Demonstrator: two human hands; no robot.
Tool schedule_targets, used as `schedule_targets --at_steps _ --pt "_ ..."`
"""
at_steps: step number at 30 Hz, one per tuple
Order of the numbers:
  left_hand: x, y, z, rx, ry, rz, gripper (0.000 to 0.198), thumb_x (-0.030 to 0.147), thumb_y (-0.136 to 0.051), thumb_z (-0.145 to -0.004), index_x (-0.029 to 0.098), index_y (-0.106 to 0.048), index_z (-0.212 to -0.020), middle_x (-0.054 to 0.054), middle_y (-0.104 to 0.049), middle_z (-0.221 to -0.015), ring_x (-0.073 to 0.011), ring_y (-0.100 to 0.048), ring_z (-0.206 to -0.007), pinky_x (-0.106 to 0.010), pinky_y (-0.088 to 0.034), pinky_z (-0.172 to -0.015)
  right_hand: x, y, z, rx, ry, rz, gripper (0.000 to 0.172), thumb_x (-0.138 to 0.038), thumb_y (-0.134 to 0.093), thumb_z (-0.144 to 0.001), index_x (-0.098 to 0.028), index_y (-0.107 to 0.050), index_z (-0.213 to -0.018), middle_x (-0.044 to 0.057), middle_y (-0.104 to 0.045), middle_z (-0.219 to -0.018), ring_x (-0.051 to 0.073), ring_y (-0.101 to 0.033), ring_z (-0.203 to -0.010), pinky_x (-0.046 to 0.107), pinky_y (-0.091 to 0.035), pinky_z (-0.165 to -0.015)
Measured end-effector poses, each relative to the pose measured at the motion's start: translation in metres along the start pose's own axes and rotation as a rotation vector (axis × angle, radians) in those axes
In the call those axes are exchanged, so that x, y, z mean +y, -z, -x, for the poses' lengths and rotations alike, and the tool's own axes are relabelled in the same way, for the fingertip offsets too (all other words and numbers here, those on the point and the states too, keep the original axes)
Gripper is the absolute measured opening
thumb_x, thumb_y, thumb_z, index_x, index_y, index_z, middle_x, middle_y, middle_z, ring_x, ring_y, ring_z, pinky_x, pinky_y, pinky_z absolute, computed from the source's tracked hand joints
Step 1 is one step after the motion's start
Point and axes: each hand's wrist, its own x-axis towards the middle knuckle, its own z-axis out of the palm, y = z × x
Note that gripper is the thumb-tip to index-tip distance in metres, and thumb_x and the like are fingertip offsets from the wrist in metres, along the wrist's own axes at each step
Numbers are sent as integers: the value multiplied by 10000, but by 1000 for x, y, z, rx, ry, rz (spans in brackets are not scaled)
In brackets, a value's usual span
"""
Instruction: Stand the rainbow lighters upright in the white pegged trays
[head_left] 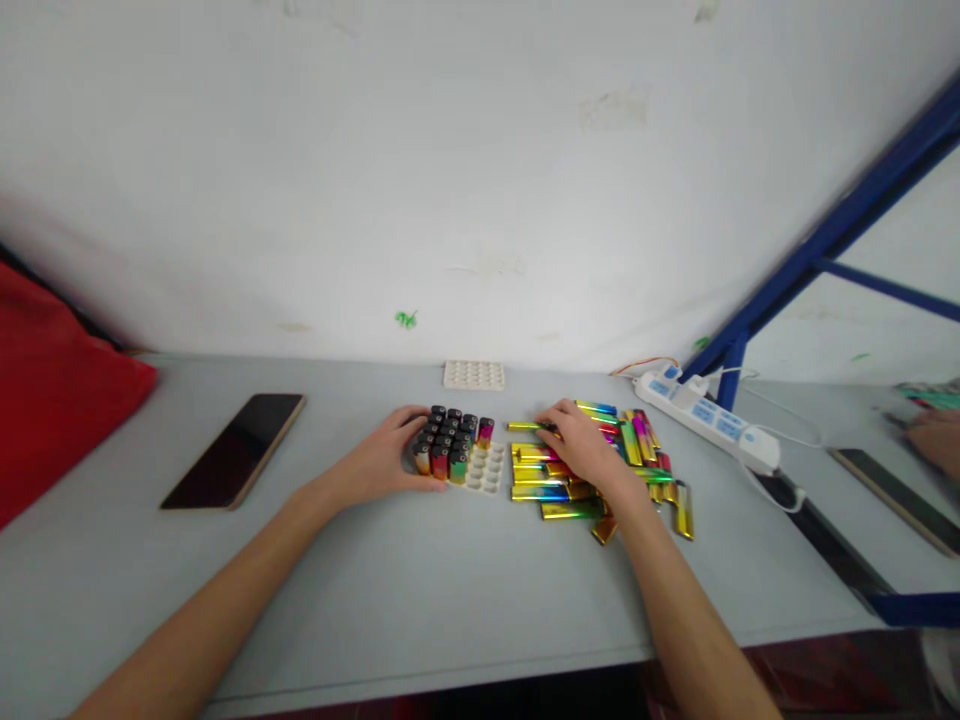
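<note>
Shiny coloured lighters [441, 456] with black tops stand upright in rows in a white tray [487, 470] with oval pockets; bare pockets show on its right side. My left hand [390, 455] curls around the tray's left end, thumb along the front and fingers at the back. To the right lies a loose pile of metallic lighters [541, 492], mostly gold with rainbow tints. My right hand [574, 440] is over the pile's upper left, its fingers bent onto a gold lighter [523, 427] lying flat. The palm hides part of the pile.
A second white tray [474, 375] lies by the wall. On the left are a phone [234, 450] and a red cloth item [60, 390]. A power strip [709, 420] with cables and a blue metal frame [817, 235] stand right. Beyond lie another phone [896, 495] and another person's hand [937, 440].
</note>
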Motion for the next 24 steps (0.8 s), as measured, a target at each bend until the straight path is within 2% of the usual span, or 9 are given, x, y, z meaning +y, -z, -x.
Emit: schedule_targets --at_steps 2,6,9,12,15,18,21,22,24 --pt "-1 -1 0 -5 10 -6 956 732 -1065 -697 245 -775 -1468 -197 -686 -1691 -482 -673 -1576 -657 -515 -1410 -1 1 0 65 3 -18 147 -203 -757 -1131 -206 -866 -1230 141 -789 -1249 284 -788 -1143 423 -620 -1101" --pt "-2 -3 2 13 22 -26 904 686 -1048 -726 202 -775 -1439 -216 -685 -1682 -518 -668 -1574 -681 -515 -1407 -8 9 -1 225 5 -183 222 -306 -656 -1189 -213 -831 -1289 132 -844 -1190 271 -777 -990 402 -613 -1002" --pt "-1 -2 2 19 19 -37 896 678 -1048 -713 214 -778 -1431 -206 -701 -1663 -526 -688 -1547 -684 -539 -1386 -24 15 -3 325 -31 -432 342 -502 -689 -1155 -208 -839 -1243 78 -822 -1007 233 -706 -805 371 -589 -853" --pt "0 -1 2 19 13 -37 881 688 -1026 -739 216 -774 -1440 -209 -712 -1648 -522 -695 -1537 -694 -549 -1373 -48 14 -5 360 -145 -748 541 -741 -722 -1060 -213 -808 -1138 10 -686 -828 209 -634 -729 337 -550 -725" --pt "0 0 2 21 5 -33 874 696 -1016 -742 226 -777 -1439 -213 -721 -1634 -525 -696 -1531 -701 -557 -1359 -70 9 -6 325 -188 -941 636 -891 -672 -1003 -256 -694 -1046 15 -681 -894 208 -660 -797 328 -586 -748" --pt "-3 -1 1 29 -6 -31 870 706 -1021 -724 254 -789 -1430 -194 -729 -1627 -526 -704 -1522 -691 -564 -1355 -85 0 -6 163 -159 -1082 661 -962 -601 -989 -305 -549 -1037 -17 -643 -876 183 -613 -718 321 -589 -696" --pt "-5 -4 1 41 -11 -30 893 725 -1029 -718 259 -790 -1441 -172 -735 -1625 -507 -706 -1528 -640 -557 -1380 -91 -7 -3 17 -173 -1129 662 -975 -603 -981 -323 -507 -1041 -91 -463 -734 152 -409 -569 282 -429 -539" --pt "-5 -5 1 44 -12 -27 907 737 -1027 -725 251 -786 -1451 -172 -732 -1632 -497 -703 -1534 -631 -548 -1392 -92 -9 -2 15 -179 -1097 658 -971 -599 -986 -319 -518 -1023 -97 -422 -708 151 -368 -563 278 -370 -519" --pt "-5 -7 2 45 -10 -13 933 766 -1022 -735 242 -778 -1467 -179 -717 -1658 -480 -694 -1549 -630 -530 -1407 -93 -11 0 69 -171 -971 657 -951 -577 -1007 -301 -533 -919 -81 -406 -679 156 -370 -593 284 -322 -534"
